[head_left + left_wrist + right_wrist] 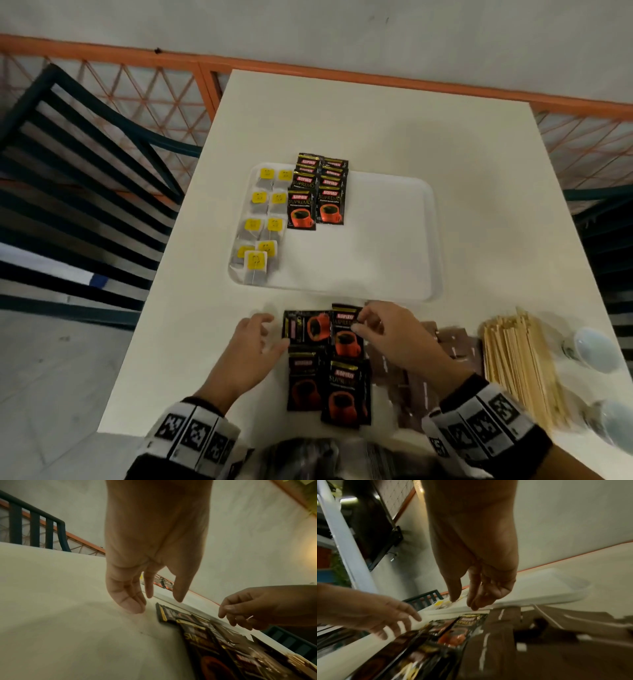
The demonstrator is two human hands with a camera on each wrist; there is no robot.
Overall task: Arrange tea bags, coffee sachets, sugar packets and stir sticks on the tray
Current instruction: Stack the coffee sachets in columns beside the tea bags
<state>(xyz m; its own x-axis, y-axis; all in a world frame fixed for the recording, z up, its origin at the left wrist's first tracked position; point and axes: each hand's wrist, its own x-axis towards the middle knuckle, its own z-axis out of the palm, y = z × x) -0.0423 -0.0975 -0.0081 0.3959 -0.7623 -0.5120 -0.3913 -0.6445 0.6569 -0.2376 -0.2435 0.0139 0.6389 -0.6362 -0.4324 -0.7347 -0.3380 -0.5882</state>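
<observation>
Right hand [387,337] fingers loosely curled, empty, just over top coffee sachet [346,334]; left hand [251,346] spread beside pile. Sachets look light, slick, floppy; pinch by upper edge

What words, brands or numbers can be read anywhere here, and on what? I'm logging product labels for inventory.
"KOPIKO": red band on the coffee sachets on the tray.
"SUPREMO": below it on those sachets, and on a loose sachet near the table edge.
Smaller lines under "SUPREMO": too small to read.
Yellow tea bag tags: markings blurred.
Brown sugar packets: print unreadable.
Wristband markers: coded patterns, no words.
</observation>
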